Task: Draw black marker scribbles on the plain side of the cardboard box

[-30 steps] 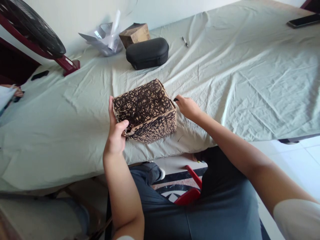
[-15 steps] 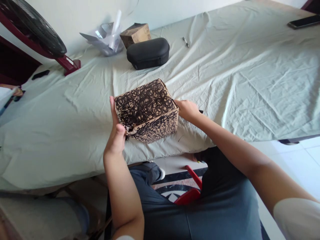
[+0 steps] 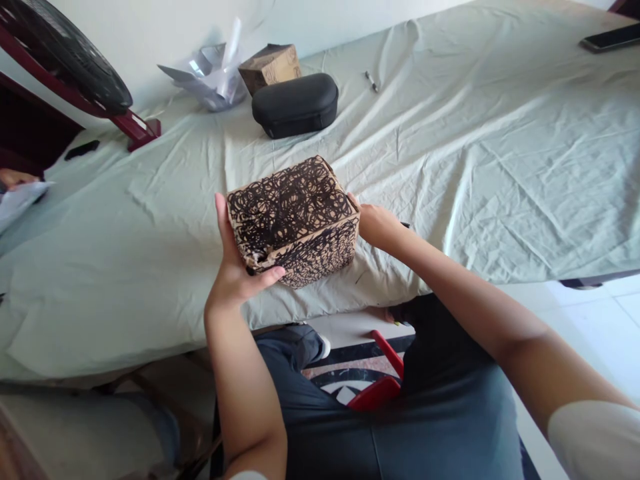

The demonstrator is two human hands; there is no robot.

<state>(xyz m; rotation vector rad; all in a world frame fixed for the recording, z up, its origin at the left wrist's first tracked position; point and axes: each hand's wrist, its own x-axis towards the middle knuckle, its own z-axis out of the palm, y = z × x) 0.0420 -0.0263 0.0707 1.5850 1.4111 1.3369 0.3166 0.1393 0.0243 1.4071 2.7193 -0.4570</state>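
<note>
"Where's the left hand (image 3: 234,283)?"
"At the left end of the patterned box (image 3: 295,203), thumb spread wide from the fingers."
"And the box?"
"On the pale cloth (image 3: 500,160), between both hands."
"The right hand (image 3: 377,223)?"
"At its right end; fingertips hidden, grip I can't tell."

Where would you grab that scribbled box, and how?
Probably the scribbled box by its two short ends, one hand from each side, near the left hand and right hand. It looks flat-sided and longer left to right; its near-left top corner looks ragged, so avoid pressing there.
</note>
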